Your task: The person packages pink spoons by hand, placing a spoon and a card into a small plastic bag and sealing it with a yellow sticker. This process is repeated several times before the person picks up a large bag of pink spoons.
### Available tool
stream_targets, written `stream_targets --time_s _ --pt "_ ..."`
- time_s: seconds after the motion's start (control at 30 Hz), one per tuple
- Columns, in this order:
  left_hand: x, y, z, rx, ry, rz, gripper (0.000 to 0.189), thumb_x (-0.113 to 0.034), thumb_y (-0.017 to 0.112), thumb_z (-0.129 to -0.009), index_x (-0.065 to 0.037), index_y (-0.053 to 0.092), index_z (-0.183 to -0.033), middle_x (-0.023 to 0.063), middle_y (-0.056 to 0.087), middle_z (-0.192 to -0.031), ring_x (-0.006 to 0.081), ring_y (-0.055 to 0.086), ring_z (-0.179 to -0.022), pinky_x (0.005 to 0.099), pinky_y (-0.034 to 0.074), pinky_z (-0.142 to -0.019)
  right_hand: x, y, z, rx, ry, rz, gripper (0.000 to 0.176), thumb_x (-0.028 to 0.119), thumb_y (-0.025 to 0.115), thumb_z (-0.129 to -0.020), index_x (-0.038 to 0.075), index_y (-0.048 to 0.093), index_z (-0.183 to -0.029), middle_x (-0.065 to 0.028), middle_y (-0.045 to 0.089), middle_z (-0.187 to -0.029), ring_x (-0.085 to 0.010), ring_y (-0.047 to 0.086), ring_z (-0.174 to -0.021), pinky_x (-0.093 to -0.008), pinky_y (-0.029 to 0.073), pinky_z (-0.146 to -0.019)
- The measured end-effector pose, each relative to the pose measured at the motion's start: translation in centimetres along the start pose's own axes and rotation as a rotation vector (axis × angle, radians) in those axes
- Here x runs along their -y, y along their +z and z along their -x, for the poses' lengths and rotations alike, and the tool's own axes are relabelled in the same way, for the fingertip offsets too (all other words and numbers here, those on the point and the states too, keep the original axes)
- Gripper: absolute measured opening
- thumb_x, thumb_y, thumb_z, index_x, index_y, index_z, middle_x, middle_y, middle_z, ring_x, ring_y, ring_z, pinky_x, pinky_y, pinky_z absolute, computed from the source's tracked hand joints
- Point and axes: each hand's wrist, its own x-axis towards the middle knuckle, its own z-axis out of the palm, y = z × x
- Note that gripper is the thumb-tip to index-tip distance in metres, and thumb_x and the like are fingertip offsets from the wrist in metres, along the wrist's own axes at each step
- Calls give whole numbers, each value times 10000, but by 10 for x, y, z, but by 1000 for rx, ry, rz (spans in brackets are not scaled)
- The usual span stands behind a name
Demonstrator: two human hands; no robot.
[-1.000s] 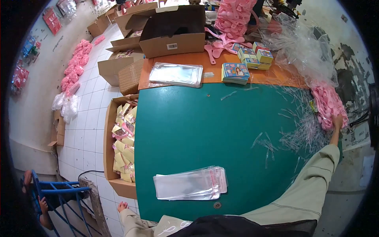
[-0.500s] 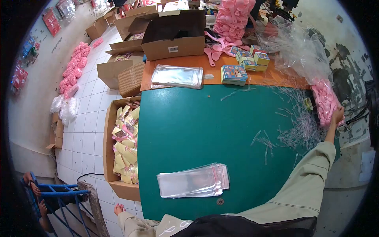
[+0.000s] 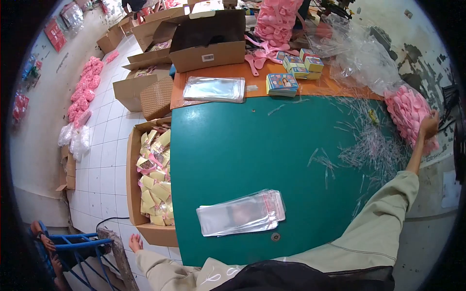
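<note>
At the table's right edge my right hand (image 3: 428, 125) grips a clear plastic bag of pink spoons (image 3: 407, 110), its fingers closed on the side of the bag. My left hand (image 3: 135, 242) hangs low at the left, off the table by the carton's near end; its fingers are apart and hold nothing. A stack of clear plastic sleeves (image 3: 238, 214) lies on the green table (image 3: 252, 150) in front of me. Loose clear strips (image 3: 369, 145) are heaped beside the spoon bag.
Left of the table stands a carton (image 3: 154, 235) of packed yellow-card packets. Along the back are an open dark box (image 3: 208, 48), more sleeves (image 3: 213, 89), card stacks (image 3: 281, 85) and a large pile of pink spoons (image 3: 276, 22). A person's foot (image 3: 47, 241) rests by a blue metal frame (image 3: 77, 237).
My right hand has moved up and to the right with the spoon bag, which now leans further outward. My left hand has shifted slightly left and up. The view has turned a little.
</note>
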Motion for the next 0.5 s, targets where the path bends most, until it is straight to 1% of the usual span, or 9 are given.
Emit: stream_targets --time_s 0.03,0.13,0.17,0.27,0.3,0.37,0.4,0.43,0.5 --pt "-11 9 -5 10 56 -8 330 -273 507 -902 -146 492 -1206 5 606 -1074 117 581 -963 285 421 -674 -5 -28 -2 219 64 -70 170 150 486 -877 99 643 -917 -206 613 -943 -362 586 -825 -451 461 -739" --pt "-54 30 -13 126 245 -36 329 -274 500 -912 -140 493 -1213 5 611 -1068 118 581 -978 287 428 -707 -23 -19 -15 205 192 160 160 252 516 -827 145 627 -869 -110 632 -890 -326 613 -773 -438 454 -633" --pt "-77 41 -6 149 292 -48 329 -277 497 -916 -136 493 -1214 7 611 -1070 121 580 -983 288 428 -720 -23 -22 -23 254 171 154 193 270 498 -861 154 644 -910 -107 639 -922 -320 620 -834 -416 472 -681" --pt "-145 86 34 215 463 -129 323 -271 485 -928 -109 496 -1207 40 595 -1111 142 565 -1021 276 427 -766 -13 -42 -36 139 -162 -161 175 230 495 -859 180 652 -918 -103 645 -865 -314 621 -801 -396 470 -687" --pt "-170 107 56 237 519 -136 323 -268 478 -932 -98 497 -1206 53 588 -1127 150 560 -1032 270 427 -786 1 -61 -40 161 -176 -112 159 149 520 -847 130 650 -936 -71 654 -868 -249 627 -785 -351 475 -713" --pt "-219 151 100 309 610 -140 324 -251 474 -939 -75 491 -1210 69 574 -1145 166 552 -1049 282 434 -827 46 -109 -44 141 -29 -465 79 45 556 -818 60 611 -873 -52 617 -840 -195 604 -762 -322 480 -715" --pt "-239 172 122 393 668 -136 342 -262 476 -939 -74 479 -1226 81 569 -1149 173 549 -1057 295 436 -846 71 -132 -43 127 47 -640 52 -6 574 -804 26 592 -841 -42 599 -826 -168 593 -750 -308 482 -716" --pt "-258 193 146 478 727 -131 362 -273 477 -940 -74 467 -1242 93 564 -1153 180 547 -1065 308 437 -864 95 -150 -41 155 139 -812 55 -65 580 -794 -18 559 -811 -36 564 -857 -119 543 -775 -264 465 -750" --pt "-292 236 209 656 797 -100 373 -256 472 -943 -31 453 -1240 97 560 -1142 185 544 -1062 296 438 -888 133 -175 -22 280 142 -1042 66 -51 581 -801 5 549 -789 -25 557 -843 -118 527 -775 -249 453 -753"
